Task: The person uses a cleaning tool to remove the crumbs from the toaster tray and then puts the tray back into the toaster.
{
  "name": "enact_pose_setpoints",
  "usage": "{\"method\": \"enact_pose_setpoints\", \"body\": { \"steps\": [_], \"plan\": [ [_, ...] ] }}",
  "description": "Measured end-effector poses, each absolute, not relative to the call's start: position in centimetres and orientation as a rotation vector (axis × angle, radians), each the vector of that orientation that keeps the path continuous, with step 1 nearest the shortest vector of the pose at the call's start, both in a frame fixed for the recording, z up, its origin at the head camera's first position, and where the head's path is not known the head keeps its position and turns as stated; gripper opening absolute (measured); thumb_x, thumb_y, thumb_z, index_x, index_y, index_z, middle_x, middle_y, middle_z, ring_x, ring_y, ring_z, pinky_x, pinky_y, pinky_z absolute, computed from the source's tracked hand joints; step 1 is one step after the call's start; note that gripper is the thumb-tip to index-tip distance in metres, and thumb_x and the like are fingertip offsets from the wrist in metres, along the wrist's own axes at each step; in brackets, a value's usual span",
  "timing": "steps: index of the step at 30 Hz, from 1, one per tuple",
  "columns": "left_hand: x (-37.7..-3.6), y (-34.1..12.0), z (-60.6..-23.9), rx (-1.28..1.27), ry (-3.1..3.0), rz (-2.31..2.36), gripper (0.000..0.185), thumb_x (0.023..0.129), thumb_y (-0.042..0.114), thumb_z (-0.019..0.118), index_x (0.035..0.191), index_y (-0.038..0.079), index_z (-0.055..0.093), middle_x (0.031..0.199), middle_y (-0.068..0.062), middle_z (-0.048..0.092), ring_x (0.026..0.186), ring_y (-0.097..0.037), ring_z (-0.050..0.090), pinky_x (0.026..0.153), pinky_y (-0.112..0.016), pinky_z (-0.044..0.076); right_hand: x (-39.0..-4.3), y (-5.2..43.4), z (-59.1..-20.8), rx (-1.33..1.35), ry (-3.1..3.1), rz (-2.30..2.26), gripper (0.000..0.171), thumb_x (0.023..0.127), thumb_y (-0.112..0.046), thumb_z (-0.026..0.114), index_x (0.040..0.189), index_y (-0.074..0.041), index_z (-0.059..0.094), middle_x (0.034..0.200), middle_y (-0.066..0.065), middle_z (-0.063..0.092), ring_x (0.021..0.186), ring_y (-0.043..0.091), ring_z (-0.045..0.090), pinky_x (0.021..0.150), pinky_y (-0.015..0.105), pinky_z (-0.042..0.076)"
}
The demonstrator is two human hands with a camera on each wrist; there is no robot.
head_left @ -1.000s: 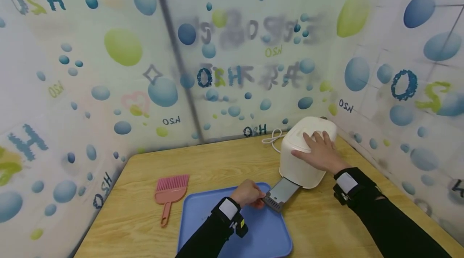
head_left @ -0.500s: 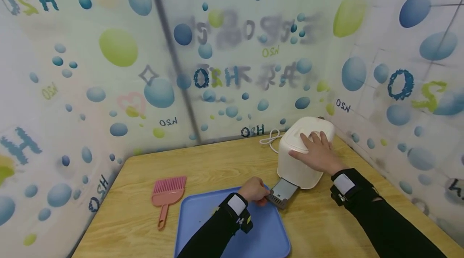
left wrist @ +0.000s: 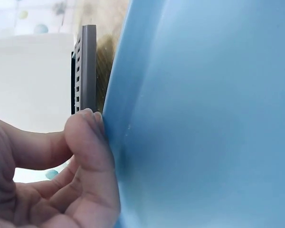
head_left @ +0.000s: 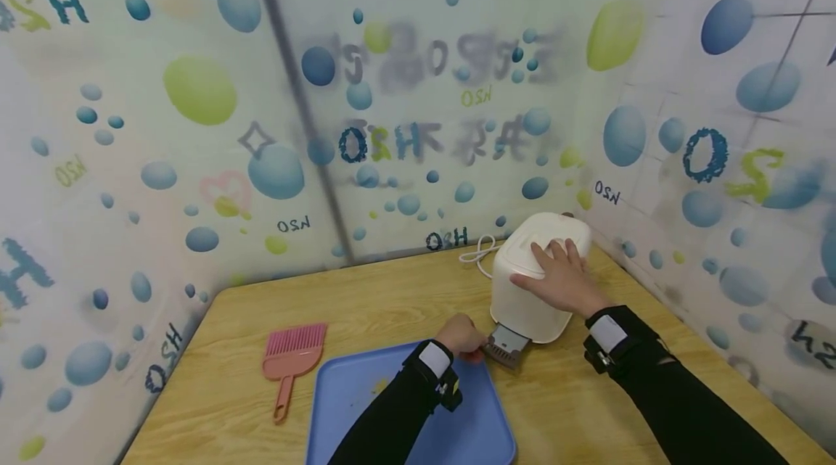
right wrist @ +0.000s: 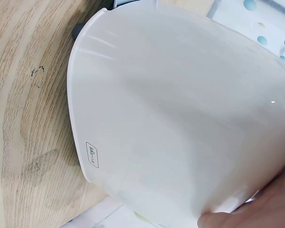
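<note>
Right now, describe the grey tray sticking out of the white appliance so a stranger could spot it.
On the wooden table, find the white appliance in the far right corner. At its base, facing the blue tray, a flat grey slotted drawer pokes out, pinched by the left hand; it is the only grey piece there.

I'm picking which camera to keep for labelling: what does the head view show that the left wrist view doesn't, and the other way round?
Only the head view shows the pink plastic brush, the wooden table, the right hand resting flat on the white rounded appliance, and its white cord.

Only the left wrist view shows, close up, the row of slots along the grey tray's front edge.

Both show the left hand holding the grey slotted pull-out tray beside the blue plastic tray.
</note>
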State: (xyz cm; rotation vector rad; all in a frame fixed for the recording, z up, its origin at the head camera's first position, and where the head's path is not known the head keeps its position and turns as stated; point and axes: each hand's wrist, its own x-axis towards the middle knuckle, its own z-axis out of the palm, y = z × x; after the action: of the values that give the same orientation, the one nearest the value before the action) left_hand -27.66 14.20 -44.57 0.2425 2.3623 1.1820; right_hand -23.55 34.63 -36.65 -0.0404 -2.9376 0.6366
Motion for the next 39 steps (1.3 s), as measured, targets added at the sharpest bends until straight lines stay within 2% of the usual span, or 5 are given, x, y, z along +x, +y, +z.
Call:
{"method": "enact_pose_setpoints", "body": {
  "steps": [16, 21, 27, 33, 39],
  "plan": [
    [-28.8, 14.2, -44.9, 0.710, 2.660, 0.954, 0.014, 0.085, 0.010, 0.079, 0.092, 0.001, 0.072, 0.081, -0.006, 0.066, 0.071, -0.017, 0.059, 0.062, -0.028, 0.049, -23.3, 35.0, -37.3, -0.044, -2.863, 0.657, 0.101, 0.094, -0.066, 0.055, 0.158, 0.005, 0.020, 0.159, 0.042, 0.002, 0.145, 0.062, -0.007, 0.111, 0.078, 0.003],
    [-29.5, 14.1, -45.1, 0.893, 2.663, 0.891, 0.048, 0.081, 0.012, 0.084, 0.124, 0.000, 0.065, 0.116, -0.012, 0.068, 0.104, -0.025, 0.064, 0.086, -0.036, 0.055, -22.7, 35.1, -37.7, -0.089, -2.779, 0.772, 0.114, 0.090, -0.064, 0.063, 0.160, 0.004, 0.004, 0.160, 0.040, -0.009, 0.146, 0.060, -0.011, 0.110, 0.078, 0.009],
    [-31.1, 13.8, -45.0, 0.959, 2.565, 0.852, 0.101, 0.077, 0.020, 0.091, 0.158, 0.007, 0.032, 0.158, -0.010, 0.041, 0.146, -0.029, 0.038, 0.116, -0.044, 0.036, -20.5, 34.7, -39.3, -0.112, -2.629, 1.097, 0.127, 0.086, -0.045, 0.078, 0.155, 0.010, -0.014, 0.155, 0.046, -0.003, 0.142, 0.064, 0.010, 0.108, 0.076, 0.024],
    [-31.8, 13.6, -45.1, 0.994, 2.484, 0.842, 0.120, 0.072, 0.021, 0.095, 0.163, 0.009, 0.017, 0.166, -0.010, 0.025, 0.152, -0.029, 0.025, 0.121, -0.044, 0.026, -18.8, 33.7, -43.0, -0.050, -2.528, 1.307, 0.123, 0.078, -0.024, 0.089, 0.152, 0.009, -0.003, 0.147, 0.042, 0.019, 0.134, 0.059, 0.032, 0.106, 0.072, 0.031],
    [-31.6, 14.1, -45.4, 0.956, 2.444, 0.837, 0.122, 0.071, 0.020, 0.095, 0.163, 0.010, 0.015, 0.166, -0.010, 0.025, 0.153, -0.034, 0.019, 0.122, -0.048, 0.022, -18.9, 33.5, -45.8, -0.210, -2.731, 1.198, 0.140, 0.072, -0.029, 0.094, 0.148, 0.017, -0.015, 0.150, 0.049, 0.008, 0.139, 0.065, 0.017, 0.112, 0.071, 0.023]
  ]
}}
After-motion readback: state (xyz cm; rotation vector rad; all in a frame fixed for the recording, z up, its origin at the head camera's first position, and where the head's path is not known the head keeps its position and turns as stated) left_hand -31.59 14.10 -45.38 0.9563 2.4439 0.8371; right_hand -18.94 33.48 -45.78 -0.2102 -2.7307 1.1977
